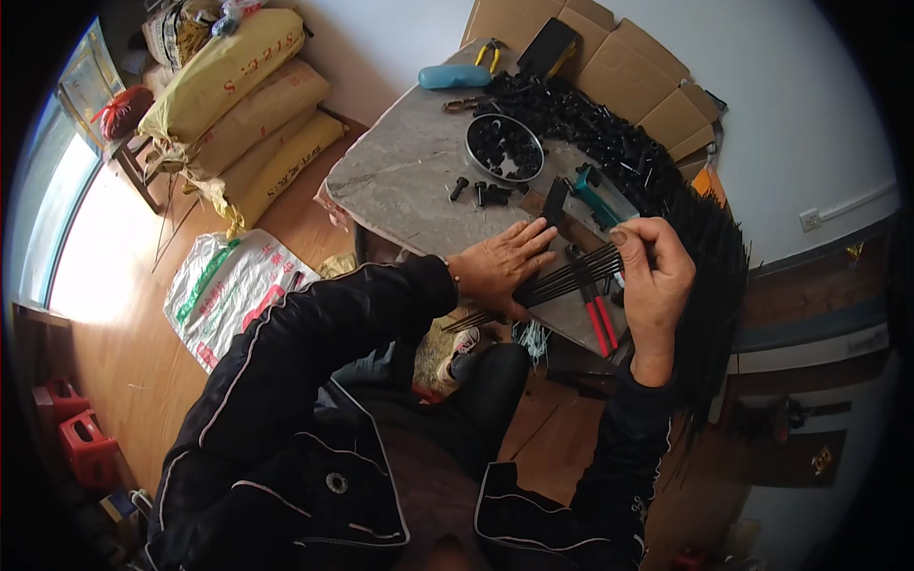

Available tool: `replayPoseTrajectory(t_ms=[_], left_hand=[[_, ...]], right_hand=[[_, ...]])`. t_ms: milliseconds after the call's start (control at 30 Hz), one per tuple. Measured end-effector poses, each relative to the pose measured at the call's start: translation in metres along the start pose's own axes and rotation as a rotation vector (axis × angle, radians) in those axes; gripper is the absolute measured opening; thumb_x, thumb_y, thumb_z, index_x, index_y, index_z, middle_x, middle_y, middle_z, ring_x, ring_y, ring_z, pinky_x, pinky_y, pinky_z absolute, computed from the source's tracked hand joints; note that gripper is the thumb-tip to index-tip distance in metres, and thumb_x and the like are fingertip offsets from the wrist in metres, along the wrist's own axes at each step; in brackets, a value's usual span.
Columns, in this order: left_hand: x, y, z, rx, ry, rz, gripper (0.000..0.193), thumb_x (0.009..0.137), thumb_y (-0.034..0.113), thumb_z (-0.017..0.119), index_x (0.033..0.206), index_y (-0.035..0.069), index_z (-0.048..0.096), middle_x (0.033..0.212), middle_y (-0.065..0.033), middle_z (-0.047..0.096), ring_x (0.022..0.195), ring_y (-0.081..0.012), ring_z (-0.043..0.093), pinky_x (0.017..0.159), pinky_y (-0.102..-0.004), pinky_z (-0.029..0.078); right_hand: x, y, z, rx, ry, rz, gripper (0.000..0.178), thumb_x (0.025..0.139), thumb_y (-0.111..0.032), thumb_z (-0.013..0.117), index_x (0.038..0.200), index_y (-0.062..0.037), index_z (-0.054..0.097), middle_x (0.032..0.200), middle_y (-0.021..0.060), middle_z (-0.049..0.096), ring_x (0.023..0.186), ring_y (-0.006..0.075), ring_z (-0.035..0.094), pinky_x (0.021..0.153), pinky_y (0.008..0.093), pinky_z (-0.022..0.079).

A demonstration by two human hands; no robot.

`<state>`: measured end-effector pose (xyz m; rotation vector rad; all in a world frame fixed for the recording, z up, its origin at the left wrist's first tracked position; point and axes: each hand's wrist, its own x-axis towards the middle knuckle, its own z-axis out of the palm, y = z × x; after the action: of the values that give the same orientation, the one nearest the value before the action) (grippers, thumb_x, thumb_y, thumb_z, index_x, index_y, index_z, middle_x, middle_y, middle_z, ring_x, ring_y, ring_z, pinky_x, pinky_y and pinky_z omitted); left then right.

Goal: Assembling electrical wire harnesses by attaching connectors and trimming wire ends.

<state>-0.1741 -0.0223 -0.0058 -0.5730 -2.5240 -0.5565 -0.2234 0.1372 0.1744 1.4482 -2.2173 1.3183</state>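
Note:
My left hand (505,262) lies flat with its fingers stretched out by the near edge of the stone-topped table (395,162). Its thumb rests against a bundle of thin black rods (571,277), which slants across that edge. At the bundle's far-right end, my right hand (657,276) is closed, thumb and fingers pinching the rod tips. Under the rods lie pliers with red handles (601,324). Just beyond my left fingertips stands a black block (555,200) beside a teal tool (600,198). Small black fittings (492,195) lie loose nearby.
A round tin (468,157) holds black parts. Behind it stretches a heap of black fittings (609,133) against cardboard (609,57). Many dark rods (714,276) hang over the right side. A blue case (454,76) and yellow-handled pliers (489,55) lie at the back. Sacks (252,95) stand left.

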Motion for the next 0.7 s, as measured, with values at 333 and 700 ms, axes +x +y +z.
replayPoseTrajectory(t_ms=[333,700], left_hand=[[-0.025,0.017,-0.012,-0.022,-0.09,-0.001,0.094,0.069,0.059,0.071,0.134,-0.004,0.044,0.15,-0.0262,0.026,0.142,-0.0401,0.022,0.114,-0.0509,0.019],[-0.021,0.022,-0.02,-0.016,-0.158,-0.048,0.097,0.07,0.064,0.066,0.138,-0.001,0.042,0.154,-0.0219,0.021,0.145,-0.0372,0.014,0.116,-0.0511,0.011]], right_hand=[[-0.011,-0.017,-0.018,0.121,-0.213,0.221,0.004,0.089,-0.002,0.06,0.093,-0.0015,0.063,0.082,0.0009,0.059,0.064,0.0046,0.05,0.058,0.0179,0.04],[0.052,0.242,0.008,-0.269,-0.087,0.536,0.018,0.082,-0.021,0.067,0.092,-0.0061,0.07,0.075,0.0045,0.066,0.063,0.0144,0.06,0.056,0.0277,0.045]])
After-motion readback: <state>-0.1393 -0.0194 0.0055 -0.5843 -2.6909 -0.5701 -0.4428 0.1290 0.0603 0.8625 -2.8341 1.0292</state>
